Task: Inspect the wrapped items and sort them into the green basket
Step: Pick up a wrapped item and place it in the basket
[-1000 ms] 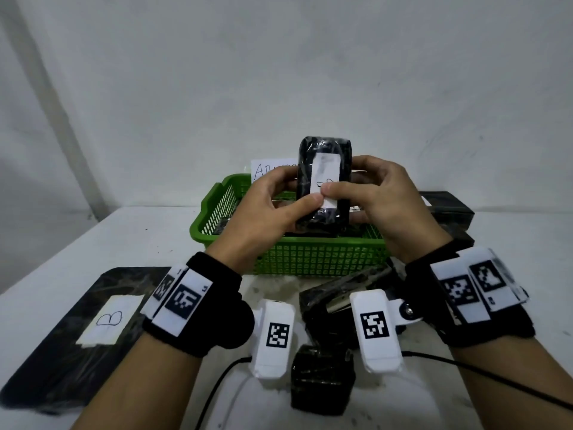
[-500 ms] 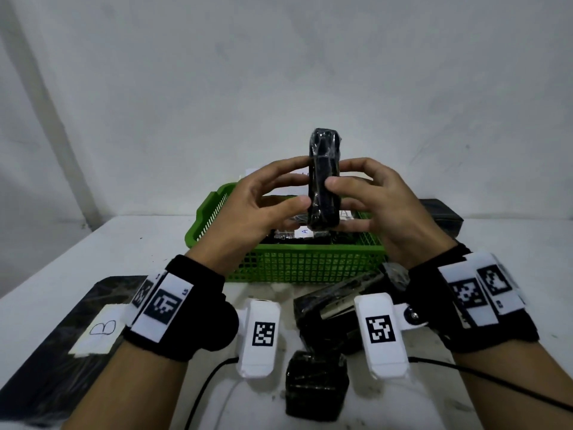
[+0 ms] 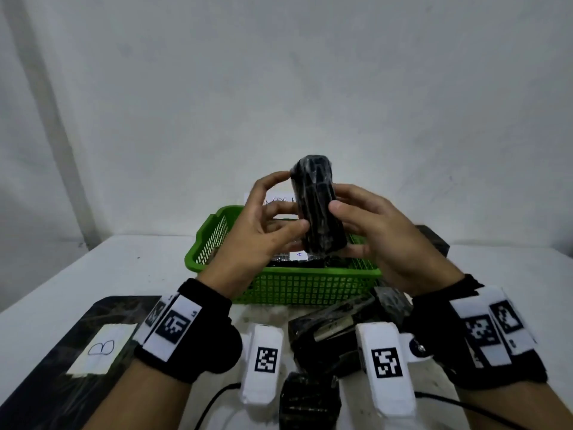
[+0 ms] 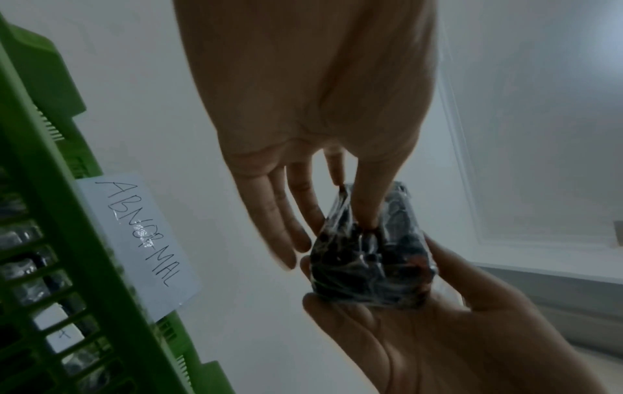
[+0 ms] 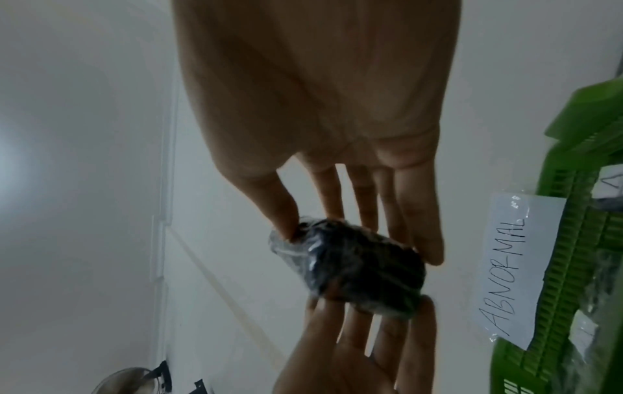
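A black block wrapped in clear film [image 3: 317, 206] stands tilted in the air above the green basket [image 3: 297, 287]. My left hand [image 3: 294, 201] pinches its left side between thumb and forefinger. My right hand [image 3: 344, 228] grips its right side, thumb in front, fingers behind. The side facing me shows no label. In the left wrist view the wrapped block [image 4: 371, 256] sits between my left fingers and the right hand [image 4: 421, 333] below. The right wrist view shows the wrapped block [image 5: 357, 266] beside the basket [image 5: 573, 240].
The basket holds wrapped items, one with a white "A" label [image 3: 299, 256]; an "ABNORMAL" card [image 4: 141, 240] hangs on its far wall. Several black wrapped items [image 3: 331, 324] lie in front of the basket. A flat black package marked "B" [image 3: 102, 349] lies at left.
The block has been turned between both hands: its white label faced me a second ago, then it stood edge-on, and now a plain side faces me, tilted.
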The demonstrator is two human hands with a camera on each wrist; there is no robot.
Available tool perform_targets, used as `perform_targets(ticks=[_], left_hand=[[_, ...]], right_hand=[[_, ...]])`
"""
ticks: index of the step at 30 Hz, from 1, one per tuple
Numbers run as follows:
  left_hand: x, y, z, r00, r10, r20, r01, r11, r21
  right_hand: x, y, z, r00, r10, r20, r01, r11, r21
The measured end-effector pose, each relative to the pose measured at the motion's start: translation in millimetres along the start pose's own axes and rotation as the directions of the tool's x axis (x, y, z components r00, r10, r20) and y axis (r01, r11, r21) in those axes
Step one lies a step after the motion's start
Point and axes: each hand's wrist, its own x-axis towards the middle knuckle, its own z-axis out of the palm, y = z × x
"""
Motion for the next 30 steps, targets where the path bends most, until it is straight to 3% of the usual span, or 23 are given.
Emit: perform_targets(ticks=[5,12,17,22,24,30], left_hand=[[2,-2,-4,0.995,-0.021,-0.096,0.024,0.999,0.029],[4,0,-8,1.000,0.002,0.014,-0.004,0.997,0.075],[3,-8,0,1.000,0.004,0.006,-0.005,0.994,0.106],[1,-2,1,0.999,-0.011,-0.051,0.011,1.000,0.003],[1,-3,0,0.998,0.011,-0.062,-0.010,1.000,0.016],[1,-3,-5,0.998,0.057,-0.012,-0.056,0.998,0.026]], right_hand=[[0,2,3,0.997,-0.066,-0.049,0.060,0.991,-0.118],[11,22,1,0.970,-0.149,-0.192,0.108,0.972,-0.207],[11,25,4,0.984,-0.109,-0.138,0.078,0.973,-0.216],[10,24,4,0.936,-0.262,-0.237,0.123,0.871,-0.475],[10,24,4,0.936,-0.271,-0.225,0.133,0.862,-0.489],[10,25,-1,0.997,-0.075,-0.026,0.064,0.953,-0.296]])
